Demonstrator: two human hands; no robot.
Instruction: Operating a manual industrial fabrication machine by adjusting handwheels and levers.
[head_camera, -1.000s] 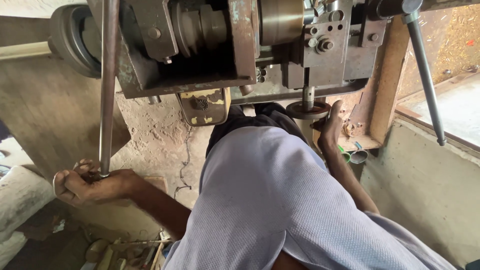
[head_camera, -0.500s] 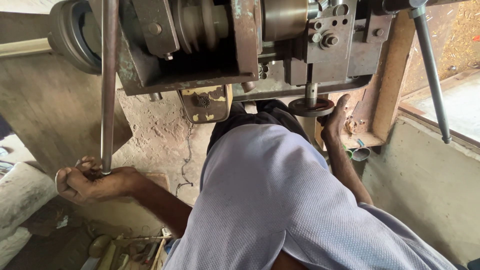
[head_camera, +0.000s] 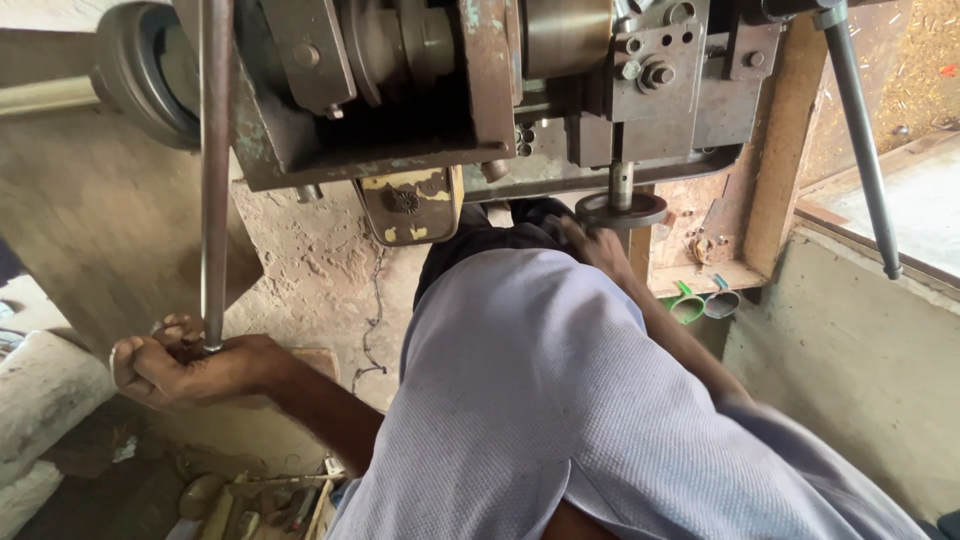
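Note:
My left hand (head_camera: 185, 365) is closed around the lower end of a long steel rod (head_camera: 215, 170) that runs up past the left side of a rusty metal machine (head_camera: 480, 90). My right hand (head_camera: 595, 245) reaches past my grey shirt to a small round handwheel (head_camera: 622, 210) on a short shaft under the machine's right part. Its fingers lie on the wheel's near left rim. My arm and shirt hide most of that hand.
A dark pulley wheel (head_camera: 140, 70) sits at the machine's far left. A second long lever (head_camera: 860, 150) slants down at the right beside a concrete ledge. A green cup (head_camera: 687, 303) and a grey cup (head_camera: 722, 303) stand on a shelf. Loose tools (head_camera: 250, 500) lie below.
My right hand has slid from the right side of the handwheel to its left near rim. My left hand keeps its grip on the rod. The view has shifted slightly.

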